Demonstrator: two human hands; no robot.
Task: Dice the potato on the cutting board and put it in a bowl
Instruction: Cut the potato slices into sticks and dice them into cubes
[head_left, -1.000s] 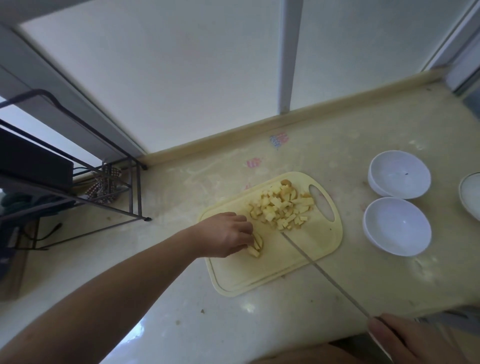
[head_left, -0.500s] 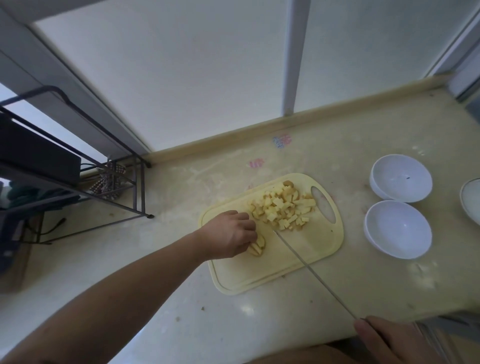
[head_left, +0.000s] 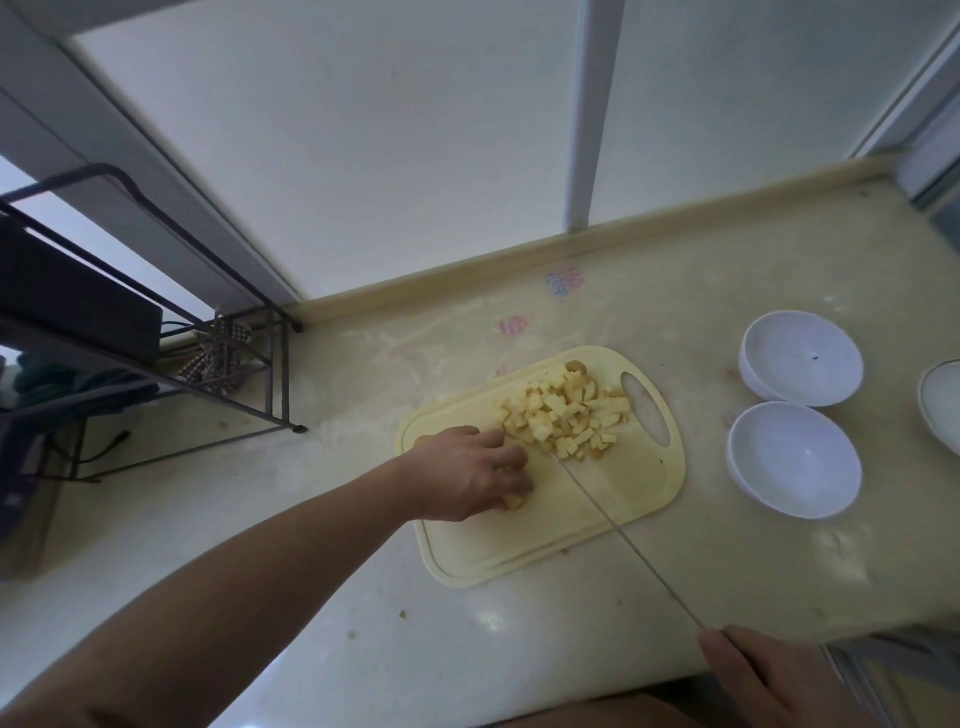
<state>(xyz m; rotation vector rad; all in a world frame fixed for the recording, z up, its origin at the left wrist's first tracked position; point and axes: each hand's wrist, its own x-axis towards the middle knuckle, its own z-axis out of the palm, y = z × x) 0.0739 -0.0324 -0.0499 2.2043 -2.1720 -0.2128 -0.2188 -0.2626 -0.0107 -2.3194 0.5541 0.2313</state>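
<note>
— What's on the cutting board (head_left: 582, 525)?
— A heap of potato cubes (head_left: 563, 415) near its handle hole. The left hand (head_left: 470, 475) curls over an uncut piece (head_left: 513, 501).
— And the knife (head_left: 623, 540)?
— Held by the right hand (head_left: 769, 675), tip by the heap. Two white bowls (head_left: 795, 460) stand right.

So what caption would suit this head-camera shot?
Left hand steadies the last potato piece while the right hand holds the knife.

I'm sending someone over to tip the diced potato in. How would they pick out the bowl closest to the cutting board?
Start at the pale yellow cutting board on the counter and look past its handle-hole end. Two white bowls sit there, one behind the other. The nearer white bowl is the one; the farther white bowl, nearer the window, has a small dark speck inside.
</note>
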